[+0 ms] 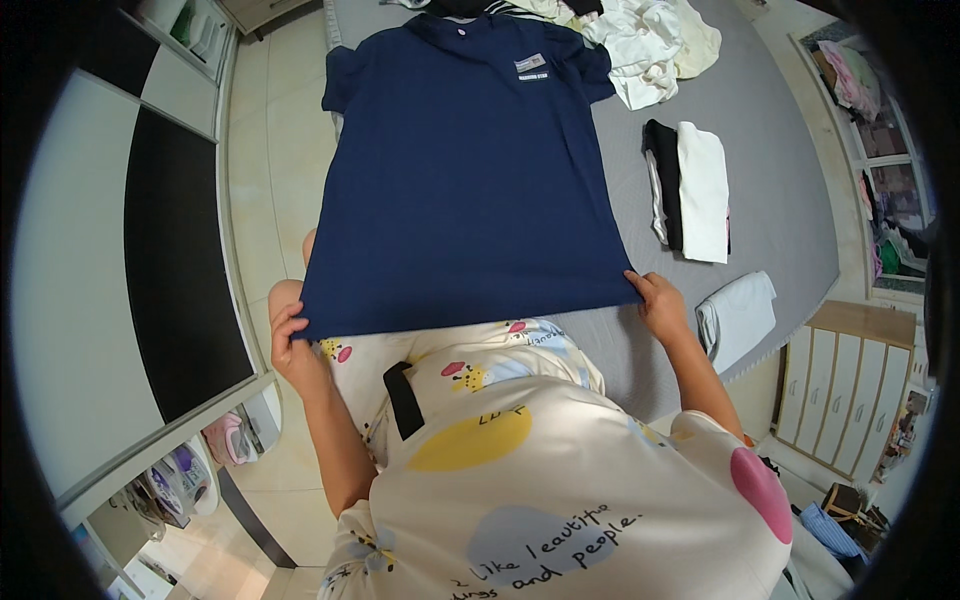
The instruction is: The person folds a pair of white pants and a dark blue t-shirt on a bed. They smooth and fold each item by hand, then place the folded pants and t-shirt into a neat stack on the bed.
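A navy blue short-sleeved polo shirt (460, 190) lies spread face up, its collar at the far end and its hem towards me. My left hand (290, 345) pinches the hem's left corner, beside my bent knee. At the opposite corner, my right hand (657, 303) grips the hem between thumb and fingers. The hem is stretched fairly straight between both hands, above my lap. A small button shows near the collar, and a light patch sits on the chest.
Under the shirt is a grey bed sheet (775, 170). Folded white (704, 190) and black garments (664, 185) lie to the right, with a folded pale grey garment (737, 315) nearer. Crumpled white clothes (640, 50) are heaped far right. A wardrobe (170, 250) stands left, a drawer cabinet (840, 390) right.
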### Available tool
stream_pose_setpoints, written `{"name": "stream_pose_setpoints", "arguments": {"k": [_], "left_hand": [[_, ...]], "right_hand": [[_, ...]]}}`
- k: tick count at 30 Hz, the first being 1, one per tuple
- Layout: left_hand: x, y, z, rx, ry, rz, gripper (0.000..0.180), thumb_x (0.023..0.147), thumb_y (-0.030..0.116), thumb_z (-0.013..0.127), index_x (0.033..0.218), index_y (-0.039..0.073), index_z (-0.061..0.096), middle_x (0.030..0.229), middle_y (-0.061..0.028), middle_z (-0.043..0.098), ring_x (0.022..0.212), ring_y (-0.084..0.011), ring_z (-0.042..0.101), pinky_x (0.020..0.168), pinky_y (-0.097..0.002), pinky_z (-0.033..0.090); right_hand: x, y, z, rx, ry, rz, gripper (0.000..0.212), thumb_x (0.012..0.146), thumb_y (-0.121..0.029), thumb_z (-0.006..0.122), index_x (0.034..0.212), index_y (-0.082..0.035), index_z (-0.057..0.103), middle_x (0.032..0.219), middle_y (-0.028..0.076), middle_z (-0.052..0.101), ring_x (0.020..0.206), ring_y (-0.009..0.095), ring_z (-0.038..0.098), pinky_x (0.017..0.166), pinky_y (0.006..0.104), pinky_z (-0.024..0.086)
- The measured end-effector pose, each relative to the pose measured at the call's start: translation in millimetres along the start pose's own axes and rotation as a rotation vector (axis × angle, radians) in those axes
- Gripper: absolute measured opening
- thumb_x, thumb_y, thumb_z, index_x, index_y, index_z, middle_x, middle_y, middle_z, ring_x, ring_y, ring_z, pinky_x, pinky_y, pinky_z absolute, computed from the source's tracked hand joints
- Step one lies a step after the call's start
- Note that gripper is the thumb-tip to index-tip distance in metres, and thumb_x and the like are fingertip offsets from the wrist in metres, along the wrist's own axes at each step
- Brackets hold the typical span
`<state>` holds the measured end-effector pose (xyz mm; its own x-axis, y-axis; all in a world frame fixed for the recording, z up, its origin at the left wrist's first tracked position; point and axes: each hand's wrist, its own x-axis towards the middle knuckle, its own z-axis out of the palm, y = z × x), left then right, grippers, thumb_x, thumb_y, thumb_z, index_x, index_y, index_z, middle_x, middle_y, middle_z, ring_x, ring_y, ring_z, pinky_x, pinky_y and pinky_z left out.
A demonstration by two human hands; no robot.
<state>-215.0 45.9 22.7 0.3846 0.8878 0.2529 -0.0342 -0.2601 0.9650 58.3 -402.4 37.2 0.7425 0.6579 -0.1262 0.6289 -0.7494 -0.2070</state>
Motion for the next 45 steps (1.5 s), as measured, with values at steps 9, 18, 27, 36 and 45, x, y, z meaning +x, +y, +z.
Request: {"name": "stream_pose_setpoints", "arguments": {"k": [9,18,27,36,45], "left_hand": [[-41,45,-57,0.272,-0.245,-0.054,0.017,0.07,-0.015,0.046,0.069,0.001,0.054,0.092,-0.0116,0.06,0.089,-0.0208,0.056,0.081,-0.0285,0.043],[-25,60,-94,0.354,-0.71,-0.67,0.009,0.087,-0.002,0.052,0.09,0.0,0.059,0.088,-0.006,0.058,0.073,-0.011,0.054,0.069,-0.0233,0.043],[89,92,45,0.626,-0.689,-0.057,0.018,0.088,0.005,0.053,0.104,0.001,0.058,0.097,-0.008,0.058,0.09,-0.0151,0.056,0.081,-0.0257,0.043],[120,14,213,0.818,-1.044,0.179,0.05,0.083,0.021,0.061,0.13,0.011,0.046,0.141,-0.017,0.033,0.131,-0.0338,0.032,0.106,-0.0398,0.029],[108,-45,232,1.214,-1.062,0.186,0.089,0.071,0.057,0.066,0.143,0.03,0.023,0.152,-0.0111,0.006,0.139,-0.0345,0.001,0.104,-0.0635,0.011]], "right_hand": [[-28,-26,-29,0.039,-0.334,-0.027,0.054,0.065,0.001,0.057,0.117,-0.016,0.059,0.09,0.011,0.061,0.083,0.031,0.059,0.072,0.0376,0.049],[51,-37,-51,0.474,-0.677,0.157,0.051,0.074,-0.015,0.068,0.123,-0.007,0.054,0.104,0.017,0.064,0.097,0.024,0.061,0.086,0.0336,0.047],[293,37,17,0.155,0.536,0.142,0.06,0.08,-0.031,0.064,0.126,0.002,0.045,0.118,0.024,0.053,0.11,0.039,0.05,0.095,0.0426,0.04],[359,59,16,0.15,0.277,0.453,0.035,0.075,-0.021,0.061,0.105,-0.003,0.055,0.108,0.021,0.06,0.104,0.037,0.056,0.087,0.044,0.045],[295,71,-28,-0.109,0.175,0.667,0.033,0.075,-0.02,0.057,0.103,-0.002,0.057,0.108,0.02,0.059,0.1,0.035,0.058,0.081,0.0438,0.047]]}}
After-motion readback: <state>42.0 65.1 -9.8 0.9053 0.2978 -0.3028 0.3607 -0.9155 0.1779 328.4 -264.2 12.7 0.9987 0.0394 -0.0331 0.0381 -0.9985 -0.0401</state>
